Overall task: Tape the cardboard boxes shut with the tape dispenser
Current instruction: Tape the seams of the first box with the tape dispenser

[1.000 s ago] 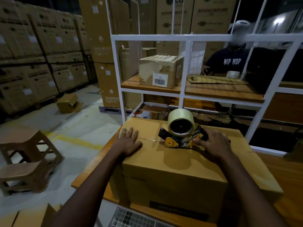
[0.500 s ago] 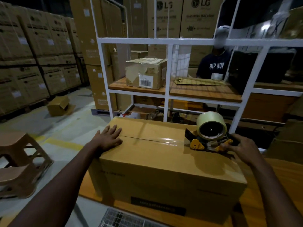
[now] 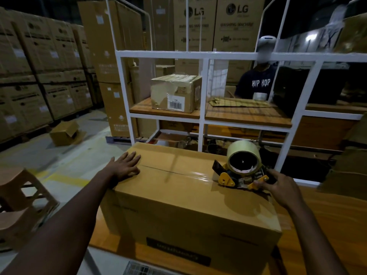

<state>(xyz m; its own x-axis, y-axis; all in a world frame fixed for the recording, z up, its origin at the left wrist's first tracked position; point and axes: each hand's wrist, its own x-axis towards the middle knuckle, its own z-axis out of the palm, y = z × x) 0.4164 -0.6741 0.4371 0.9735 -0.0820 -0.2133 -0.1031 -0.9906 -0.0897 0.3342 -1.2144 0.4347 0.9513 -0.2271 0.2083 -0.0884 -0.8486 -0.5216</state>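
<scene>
Right grip [image 3: 278,185] on tape dispenser [image 3: 241,167]; "LG WASHING MACHINE" cartons [image 3: 236,26] behind.

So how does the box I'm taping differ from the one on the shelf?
The table box looks larger and clean; the shelf box is smaller and scuffed. The shelf box has a white barcode label; the table box has a dark printed strip. Both are brown cardboard.

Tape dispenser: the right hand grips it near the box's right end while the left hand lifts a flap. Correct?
Not quite: head view shows the left hand flat on top of the closed box; the right hand does grip the tape dispenser.
</scene>
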